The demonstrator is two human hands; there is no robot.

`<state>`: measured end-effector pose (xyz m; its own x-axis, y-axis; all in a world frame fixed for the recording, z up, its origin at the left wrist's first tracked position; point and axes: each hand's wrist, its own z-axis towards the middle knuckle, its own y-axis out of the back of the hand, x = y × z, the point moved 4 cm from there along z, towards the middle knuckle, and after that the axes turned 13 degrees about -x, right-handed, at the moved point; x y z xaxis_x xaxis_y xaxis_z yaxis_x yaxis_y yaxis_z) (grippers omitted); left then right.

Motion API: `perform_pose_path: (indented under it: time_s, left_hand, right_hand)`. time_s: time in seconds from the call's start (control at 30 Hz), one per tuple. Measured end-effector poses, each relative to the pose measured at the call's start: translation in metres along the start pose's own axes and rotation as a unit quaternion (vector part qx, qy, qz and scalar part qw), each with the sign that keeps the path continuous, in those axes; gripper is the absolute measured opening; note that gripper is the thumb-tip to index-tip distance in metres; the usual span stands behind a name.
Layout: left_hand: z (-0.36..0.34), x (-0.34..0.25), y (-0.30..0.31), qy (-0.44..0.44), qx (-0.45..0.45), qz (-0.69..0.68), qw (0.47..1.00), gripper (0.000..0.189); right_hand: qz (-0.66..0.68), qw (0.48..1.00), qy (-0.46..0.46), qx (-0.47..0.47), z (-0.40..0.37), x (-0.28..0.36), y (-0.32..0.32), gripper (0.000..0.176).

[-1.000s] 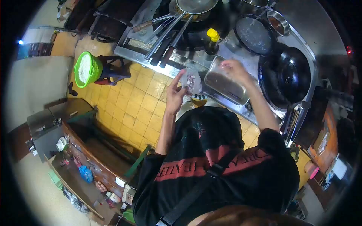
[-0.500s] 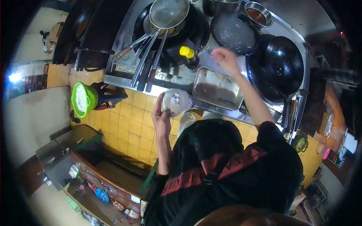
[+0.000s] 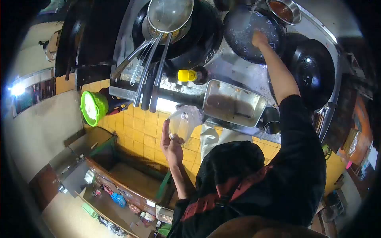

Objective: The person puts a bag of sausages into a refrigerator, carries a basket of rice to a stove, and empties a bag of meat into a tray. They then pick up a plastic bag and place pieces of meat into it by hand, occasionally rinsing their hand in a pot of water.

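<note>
My left hand (image 3: 172, 147) is closed around the edge of a translucent plastic bag (image 3: 185, 123) with some small whitish pieces in it, held in front of the stove edge. My right hand (image 3: 260, 39) reaches over a dark round pan (image 3: 245, 49) of liquid; its fingers are hidden from view. Between the hands, a rectangular metal tray (image 3: 234, 104) with brownish residue rests at the stove's front edge. A bottle with a yellow cap (image 3: 187, 75) lies or leans left of the tray.
Metal strainers (image 3: 168, 16) with long handles rest over a large wok at the upper left. A black wok (image 3: 311, 75) stands on the right, and a metal bowl of red sauce (image 3: 282, 11) at the top. A green basket (image 3: 95, 108) is at the left.
My right hand has moved up and right, from above the tray to over the dark pan. My left hand still holds the bag, now a little lower in view. The camera view has shifted.
</note>
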<state>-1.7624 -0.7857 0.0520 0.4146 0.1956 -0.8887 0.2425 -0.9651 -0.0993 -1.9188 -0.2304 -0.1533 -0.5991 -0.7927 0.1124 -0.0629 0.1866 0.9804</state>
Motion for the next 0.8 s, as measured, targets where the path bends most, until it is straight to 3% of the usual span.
perform_pose_path:
  time_s: [0.07, 0.17, 0.27, 0.33, 0.37, 0.47, 0.53, 0.67, 0.8]
  left_hand:
    - [-0.002, -0.002, -0.001, 0.002, 0.008, -0.01, 1.0, 0.06]
    - [-0.001, -0.002, -0.004, 0.005, -0.021, -0.003, 1.0, 0.059]
    - [-0.001, -0.003, -0.004, 0.004, 0.0, -0.023, 1.0, 0.059]
    - [-0.003, -0.006, -0.008, 0.009, -0.022, 0.007, 1.0, 0.059]
    - [-0.002, -0.006, -0.008, 0.009, -0.019, 0.008, 1.0, 0.059]
    - [-0.002, -0.005, -0.007, -0.001, -0.001, -0.014, 1.0, 0.058]
    - [-0.002, -0.005, -0.005, -0.007, -0.022, 0.018, 1.0, 0.059]
    - [-0.002, -0.008, -0.008, -0.008, 0.0, 0.022, 1.0, 0.06]
    - [-0.005, -0.009, -0.009, -0.001, 0.016, 0.037, 0.999, 0.063]
  right_hand:
    - [-0.003, 0.999, 0.031, 0.035, -0.014, 0.02, 0.011, 0.032]
    - [0.011, 0.999, 0.031, -0.011, -0.026, 0.031, 0.021, 0.028]
    - [0.02, 0.999, 0.034, 0.032, -0.039, 0.041, 0.031, 0.031]
    - [-0.006, 0.984, 0.138, 0.113, -0.04, 0.043, 0.013, 0.037]
    - [-0.005, 0.984, 0.135, 0.112, -0.045, 0.042, 0.014, 0.037]
    - [0.028, 0.984, 0.154, 0.086, -0.059, 0.037, 0.008, 0.041]
    - [0.059, 0.979, 0.158, 0.117, -0.05, 0.024, -0.016, 0.041]
    - [0.103, 0.966, 0.175, 0.158, -0.067, 0.024, 0.02, 0.039]
    - [0.235, 0.941, 0.149, 0.191, -0.089, 0.027, 0.042, 0.029]
